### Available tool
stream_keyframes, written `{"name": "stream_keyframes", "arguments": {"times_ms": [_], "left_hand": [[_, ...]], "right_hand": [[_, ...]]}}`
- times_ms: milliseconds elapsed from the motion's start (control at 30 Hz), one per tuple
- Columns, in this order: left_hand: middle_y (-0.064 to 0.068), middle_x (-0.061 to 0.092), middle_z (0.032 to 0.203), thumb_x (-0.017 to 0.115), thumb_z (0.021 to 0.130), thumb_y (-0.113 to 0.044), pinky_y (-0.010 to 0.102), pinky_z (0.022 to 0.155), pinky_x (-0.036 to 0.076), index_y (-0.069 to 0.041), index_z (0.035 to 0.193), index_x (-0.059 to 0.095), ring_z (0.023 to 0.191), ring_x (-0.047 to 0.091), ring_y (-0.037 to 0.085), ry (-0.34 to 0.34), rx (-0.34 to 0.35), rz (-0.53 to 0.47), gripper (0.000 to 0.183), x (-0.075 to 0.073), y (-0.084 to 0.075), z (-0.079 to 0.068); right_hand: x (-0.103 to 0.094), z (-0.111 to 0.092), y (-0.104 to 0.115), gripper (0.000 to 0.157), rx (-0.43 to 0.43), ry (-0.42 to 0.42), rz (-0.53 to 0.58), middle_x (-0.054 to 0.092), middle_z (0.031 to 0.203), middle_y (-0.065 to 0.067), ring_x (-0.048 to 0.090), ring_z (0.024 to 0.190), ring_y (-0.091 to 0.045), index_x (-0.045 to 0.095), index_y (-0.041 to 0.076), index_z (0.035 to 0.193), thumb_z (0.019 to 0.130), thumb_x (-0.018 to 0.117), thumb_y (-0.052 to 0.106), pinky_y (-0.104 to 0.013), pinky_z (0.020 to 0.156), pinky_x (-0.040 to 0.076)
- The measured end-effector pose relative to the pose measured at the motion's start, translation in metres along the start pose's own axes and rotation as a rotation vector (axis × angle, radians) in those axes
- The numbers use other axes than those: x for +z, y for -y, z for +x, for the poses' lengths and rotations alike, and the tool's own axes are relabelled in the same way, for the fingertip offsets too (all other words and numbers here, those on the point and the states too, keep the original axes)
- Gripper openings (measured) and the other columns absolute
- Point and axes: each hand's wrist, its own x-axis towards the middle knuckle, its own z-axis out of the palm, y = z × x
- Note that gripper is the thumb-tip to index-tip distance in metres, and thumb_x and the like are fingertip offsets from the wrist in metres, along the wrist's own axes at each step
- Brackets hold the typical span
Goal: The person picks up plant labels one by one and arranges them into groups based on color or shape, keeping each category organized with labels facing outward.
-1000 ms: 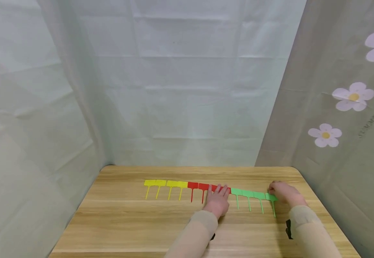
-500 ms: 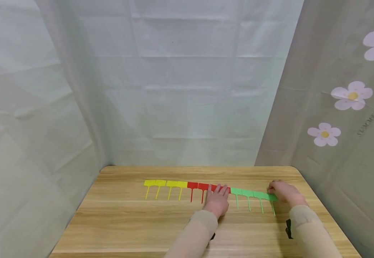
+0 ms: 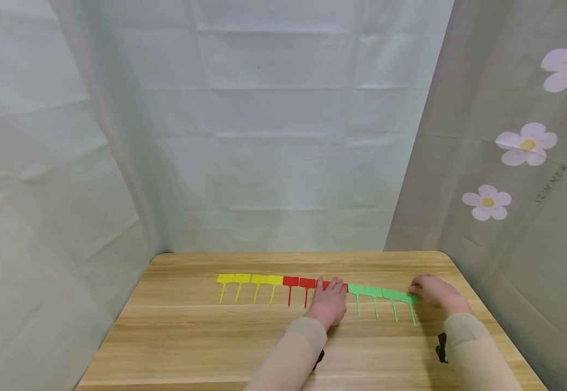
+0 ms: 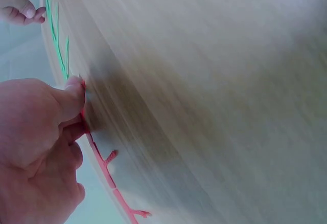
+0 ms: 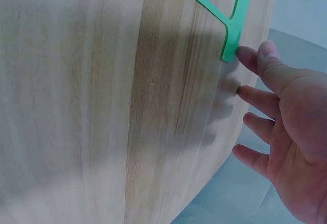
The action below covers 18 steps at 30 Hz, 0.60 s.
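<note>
A row of T-shaped plant labels lies on the table, several yellow labels (image 3: 259,279) at the left, red labels (image 3: 307,283) in the middle and green labels (image 3: 373,292) at the right. My left hand (image 3: 329,305) rests on the red labels with its fingers spread, covering part of them. At the right end of the row, my right hand (image 3: 436,293) has its fingertips by the last green label (image 5: 233,39). In the right wrist view its fingers are loosely extended, the index fingertip touching or nearly touching that label's end, with nothing gripped.
The wood-grain table (image 3: 190,347) has rounded far corners. Pale curtain-like sheets (image 3: 283,163) stand behind it and at both sides, the right one printed with white flowers (image 3: 487,202).
The last green label has moved slightly left, and the small gap to its neighbour has closed. My left hand stays on the red labels. The head view has shifted a little.
</note>
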Motion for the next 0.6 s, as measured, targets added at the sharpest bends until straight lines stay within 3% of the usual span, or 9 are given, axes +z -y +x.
{"name": "stream_keyframes", "arguments": {"times_ms": [267,600], "left_hand": [[-0.012,0.039,0.156,0.054,0.102,-0.037,0.052,0.119,0.019,-0.025,0.148,0.047,0.149,0.023,0.013,-0.092,0.066,0.006,0.048,0.003,0.008,0.005],[-0.009,0.042,0.153,0.057,0.101,-0.032,0.055,0.119,0.016,-0.023,0.147,0.049,0.149,0.023,0.015,-0.093,0.101,-0.069,0.048,0.003,0.012,0.015]], "right_hand": [[-0.004,-0.001,0.0,0.013,0.013,0.025,0.017,0.065,0.096,-0.002,0.059,0.091,-0.024,0.069,0.013,0.098,0.101,0.058,0.019,-0.052,0.081,0.048],[-0.01,-0.002,-0.003,0.016,0.008,0.043,0.019,0.064,0.092,-0.001,0.056,0.084,-0.022,0.069,0.014,0.096,0.102,0.056,0.021,-0.046,0.076,0.047]]}}
